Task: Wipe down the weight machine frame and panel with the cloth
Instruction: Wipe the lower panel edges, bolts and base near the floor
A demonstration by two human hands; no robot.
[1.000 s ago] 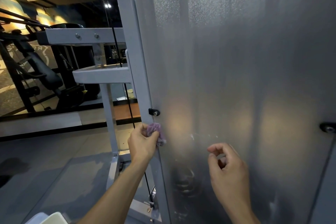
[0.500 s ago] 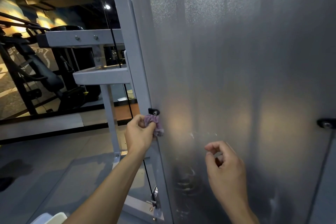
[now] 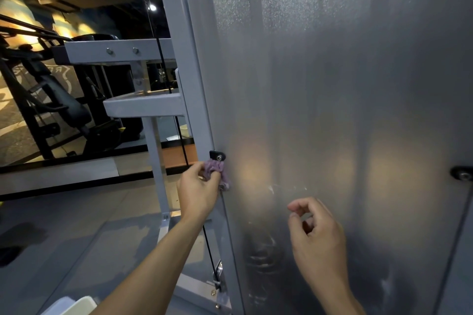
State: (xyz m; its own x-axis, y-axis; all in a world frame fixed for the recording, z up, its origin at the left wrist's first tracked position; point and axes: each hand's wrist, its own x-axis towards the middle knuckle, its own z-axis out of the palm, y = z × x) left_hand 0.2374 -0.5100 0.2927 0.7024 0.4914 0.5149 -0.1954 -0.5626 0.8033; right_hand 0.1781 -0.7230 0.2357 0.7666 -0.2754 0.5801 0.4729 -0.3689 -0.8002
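Fingers [image 3: 204, 174] of the left hand [image 3: 198, 193] squeeze a fuzzy purple cloth [image 3: 217, 171] against the frosted bumpy plastic panel [image 3: 332, 84]; right hand [image 3: 317, 235] curls loosely, empty.

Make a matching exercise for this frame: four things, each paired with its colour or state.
1. cloth
2. right hand
3. frame
4. left bracket

a. black, bolted at the panel edge
b. purple, bunched in the left hand
c. grey upright post
d. empty, fingers curled

Pairs: 1-b, 2-d, 3-c, 4-a
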